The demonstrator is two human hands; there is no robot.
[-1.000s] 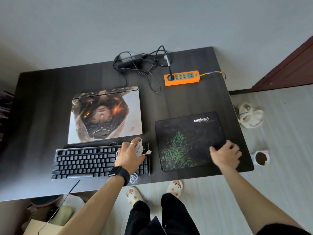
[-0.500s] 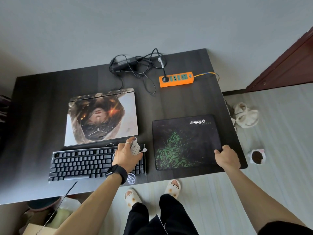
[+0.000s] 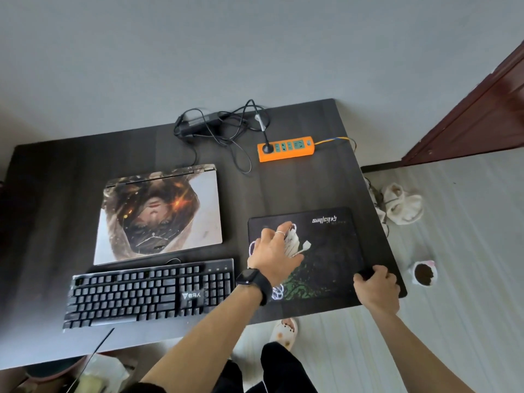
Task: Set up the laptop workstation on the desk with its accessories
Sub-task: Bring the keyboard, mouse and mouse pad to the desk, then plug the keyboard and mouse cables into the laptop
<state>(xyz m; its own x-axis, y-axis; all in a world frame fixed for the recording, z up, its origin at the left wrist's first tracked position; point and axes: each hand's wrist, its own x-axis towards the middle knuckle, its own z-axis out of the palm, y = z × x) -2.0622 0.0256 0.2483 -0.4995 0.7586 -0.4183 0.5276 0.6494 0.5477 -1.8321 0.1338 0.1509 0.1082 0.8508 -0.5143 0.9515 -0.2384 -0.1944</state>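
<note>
**Mouse carried over the pad, cable trailing**

Presently a white object, apparently a corded mouse (image 3: 293, 240), is gripped in the left hand (image 3: 273, 255) above the mouse pad (image 3: 326, 251), with its plug sticking out toward three o'clock and pale cable loops hanging below the wrist. The pad's corner at five o'clock is pinched shut in the right hand (image 3: 375, 285), at the desk (image 3: 297, 188) edge. The keyboard (image 3: 147, 293) lies at nine o'clock of the pad, and the closed laptop (image 3: 158, 214) at ten o'clock. The orange power strip (image 3: 286, 148) is seen at twelve o'clock. A snag is judged possible: the dangling cable could catch the keyboard's corner, or the pad could be dragged off the edge if the corner is tugged.
</note>
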